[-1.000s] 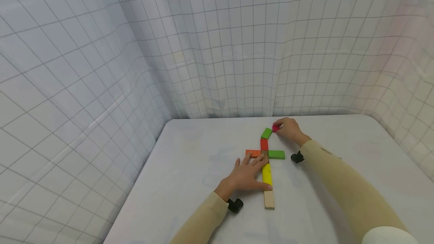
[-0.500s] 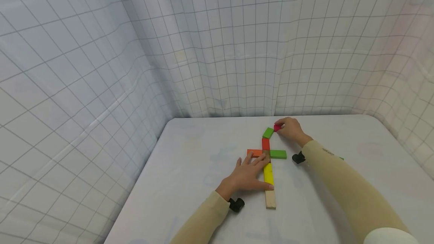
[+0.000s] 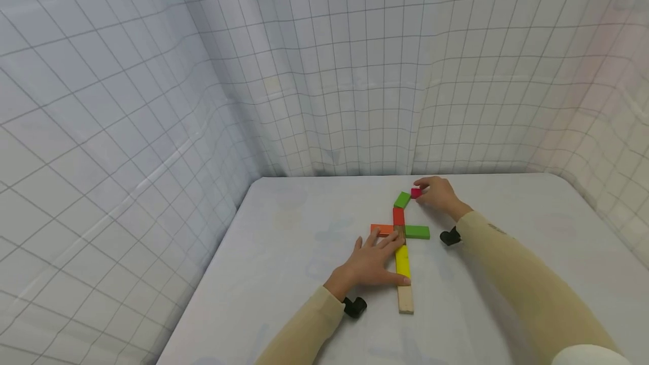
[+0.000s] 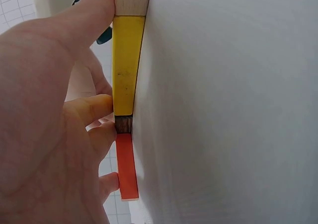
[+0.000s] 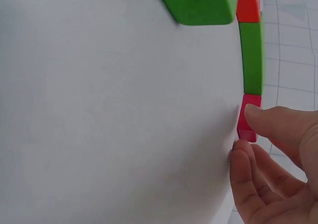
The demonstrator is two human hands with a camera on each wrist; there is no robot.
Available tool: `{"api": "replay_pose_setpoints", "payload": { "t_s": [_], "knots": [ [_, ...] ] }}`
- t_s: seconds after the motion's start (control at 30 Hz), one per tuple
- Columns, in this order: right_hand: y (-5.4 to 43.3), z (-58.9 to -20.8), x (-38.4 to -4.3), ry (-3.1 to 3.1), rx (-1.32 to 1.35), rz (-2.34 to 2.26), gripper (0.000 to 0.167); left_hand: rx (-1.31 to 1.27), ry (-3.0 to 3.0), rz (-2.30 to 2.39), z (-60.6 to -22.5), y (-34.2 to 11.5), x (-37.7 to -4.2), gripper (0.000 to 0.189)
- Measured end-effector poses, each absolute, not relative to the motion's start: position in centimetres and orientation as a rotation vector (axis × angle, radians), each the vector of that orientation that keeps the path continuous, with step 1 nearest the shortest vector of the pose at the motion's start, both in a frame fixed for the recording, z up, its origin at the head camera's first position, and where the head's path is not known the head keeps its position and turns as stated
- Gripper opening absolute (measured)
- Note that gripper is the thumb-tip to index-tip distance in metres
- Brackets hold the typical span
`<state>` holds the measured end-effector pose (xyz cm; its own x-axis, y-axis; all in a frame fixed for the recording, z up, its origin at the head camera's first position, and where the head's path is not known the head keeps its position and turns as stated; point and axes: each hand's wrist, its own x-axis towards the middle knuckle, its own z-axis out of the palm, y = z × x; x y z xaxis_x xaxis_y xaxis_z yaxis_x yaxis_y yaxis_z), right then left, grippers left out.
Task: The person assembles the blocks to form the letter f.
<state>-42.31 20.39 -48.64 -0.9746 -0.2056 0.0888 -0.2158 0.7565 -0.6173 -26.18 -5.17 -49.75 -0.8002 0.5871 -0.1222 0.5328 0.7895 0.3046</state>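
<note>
Toy building blocks lie flat on the white table. A plain wooden block, a yellow block, a brown block and a red block form a line, with a slanted green block beyond. My left hand spreads over this line; its thumb is at the yellow-plain joint, its fingertips at the brown block and the orange block. At the far end, the thumb of my right hand touches the pink block, fingers curled at its end. The pink block meets the slanted green one.
Another green block sticks out to the right of the brown block, opposite the orange one. White grid-patterned curtains enclose the table at the back and sides. Each wrist carries a small black camera mount.
My right fingers have loosened slightly, so more of the pink block shows. The left hand stays on the blocks. The whole head view has shifted a little.
</note>
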Motion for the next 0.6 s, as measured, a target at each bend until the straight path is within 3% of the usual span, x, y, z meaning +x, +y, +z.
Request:
{"api": "replay_pose_setpoints", "payload": {
  "t_s": [0.6],
  "knots": [
    [22.8, -45.8, -39.1, -2.863, 0.408, 0.976, 0.044, 0.861, 2.758, 0.380, -49.7, -5.0, -26.3, 0.096]
  ]
}}
